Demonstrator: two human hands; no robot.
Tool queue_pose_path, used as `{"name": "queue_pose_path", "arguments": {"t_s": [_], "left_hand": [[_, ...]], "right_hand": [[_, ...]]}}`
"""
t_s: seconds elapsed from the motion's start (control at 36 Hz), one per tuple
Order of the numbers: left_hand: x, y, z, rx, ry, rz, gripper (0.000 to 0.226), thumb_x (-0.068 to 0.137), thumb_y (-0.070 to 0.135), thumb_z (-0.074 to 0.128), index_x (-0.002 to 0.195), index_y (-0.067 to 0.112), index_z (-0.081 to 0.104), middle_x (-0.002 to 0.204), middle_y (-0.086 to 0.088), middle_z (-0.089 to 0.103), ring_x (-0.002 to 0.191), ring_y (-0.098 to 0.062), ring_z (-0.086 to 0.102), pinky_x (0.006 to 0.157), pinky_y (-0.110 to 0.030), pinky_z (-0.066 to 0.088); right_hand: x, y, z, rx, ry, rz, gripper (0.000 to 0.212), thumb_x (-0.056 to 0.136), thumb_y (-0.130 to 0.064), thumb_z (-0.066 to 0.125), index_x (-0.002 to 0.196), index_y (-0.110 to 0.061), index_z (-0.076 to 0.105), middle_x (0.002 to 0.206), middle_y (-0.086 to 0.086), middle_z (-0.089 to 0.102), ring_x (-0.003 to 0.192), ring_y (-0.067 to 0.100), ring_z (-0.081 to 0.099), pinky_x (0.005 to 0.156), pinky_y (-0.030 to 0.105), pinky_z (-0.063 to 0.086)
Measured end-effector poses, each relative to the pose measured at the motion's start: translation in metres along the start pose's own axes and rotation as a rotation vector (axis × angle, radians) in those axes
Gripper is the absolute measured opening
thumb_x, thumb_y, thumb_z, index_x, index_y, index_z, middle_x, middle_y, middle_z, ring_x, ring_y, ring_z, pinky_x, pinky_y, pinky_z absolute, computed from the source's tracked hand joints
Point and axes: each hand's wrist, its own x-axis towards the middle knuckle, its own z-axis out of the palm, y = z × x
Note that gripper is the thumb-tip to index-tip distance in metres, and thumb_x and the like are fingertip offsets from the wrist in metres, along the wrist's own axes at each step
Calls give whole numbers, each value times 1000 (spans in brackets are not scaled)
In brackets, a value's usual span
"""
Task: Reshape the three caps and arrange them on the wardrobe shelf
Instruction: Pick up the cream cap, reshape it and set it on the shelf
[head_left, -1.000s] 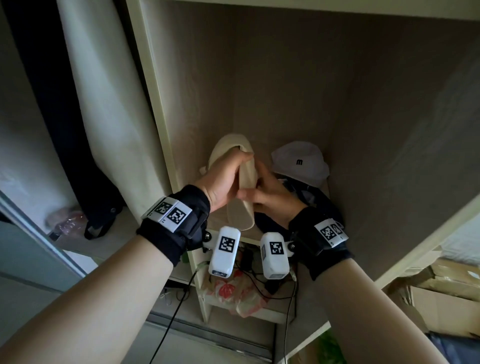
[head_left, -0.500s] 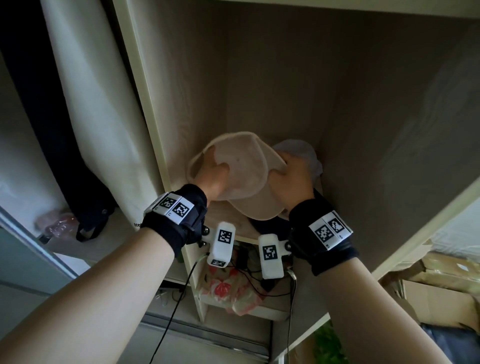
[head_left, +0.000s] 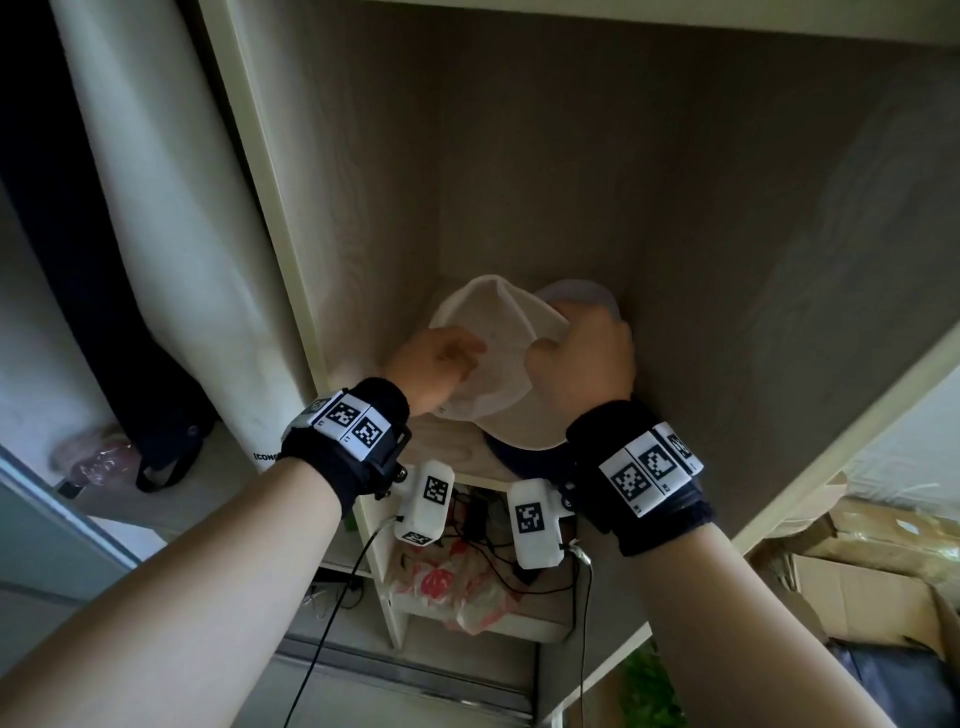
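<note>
A cream cap (head_left: 498, 353) is held upright above the wardrobe shelf (head_left: 452, 441), crown towards the back, brim pointing at me. My left hand (head_left: 434, 364) grips its left side and my right hand (head_left: 584, 358) grips its right side. Behind my right hand the top of a white cap (head_left: 576, 293) shows, mostly hidden. A dark cap (head_left: 524, 460) lies on the shelf under the cream cap's brim, only its edge visible.
The compartment's left wall (head_left: 337, 234) and right wall (head_left: 753, 260) close in on both sides. A cream garment (head_left: 171, 208) and a dark one (head_left: 62, 218) hang at the left. Cables and a red-and-white bag (head_left: 452, 587) lie below; cardboard boxes (head_left: 857, 577) sit at the right.
The cream cap went from folded flat between my hands to spread open with a rounded crown. Both hands shifted to its sides and moved it back over the white cap.
</note>
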Motion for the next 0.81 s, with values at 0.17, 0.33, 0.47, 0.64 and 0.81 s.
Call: {"name": "queue_pose_path", "arguments": {"t_s": [0.17, 0.33, 0.47, 0.64, 0.81], "left_hand": [[6, 4, 1, 210, -158, 66, 26, 99, 11, 59, 114, 27, 73, 113, 12, 73, 110, -8, 66, 93, -16, 46], [12, -15, 9, 484, -270, 2, 24, 105, 26, 51, 112, 19, 72, 115, -6, 73, 103, -21, 66, 91, -27, 47], [21, -19, 8, 582, -465, -38, 51, 96, 10, 51, 147, 16, 54, 143, -7, 59, 130, -32, 54, 104, -39, 49], [32, -16, 4, 139, -51, -5, 48, 102, 12, 51, 147, 30, 53, 147, 3, 60, 138, -21, 54, 112, -31, 43], [30, -8, -9, -921, -173, -196, 44, 93, 30, 54, 136, 23, 57, 143, -7, 62, 134, -43, 57, 111, -61, 42]], "right_hand": [[6, -13, 5, 39, 40, -61, 15, 75, -11, 64, 83, -10, 76, 77, 7, 74, 70, 29, 66, 58, 42, 59], [12, -14, 15, 69, 68, -86, 15, 74, -8, 64, 82, -11, 76, 81, 6, 74, 72, 27, 67, 60, 41, 58], [15, -10, 20, 103, 84, -83, 26, 74, -9, 61, 86, -19, 81, 92, 3, 78, 82, 29, 72, 67, 44, 62], [24, 1, 25, 84, 159, -101, 29, 80, -10, 63, 99, -19, 83, 105, 3, 74, 90, 25, 69, 68, 32, 55], [21, 6, 39, 39, 154, -179, 34, 77, -11, 60, 99, -22, 84, 104, 3, 72, 91, 27, 69, 69, 36, 57]]}}
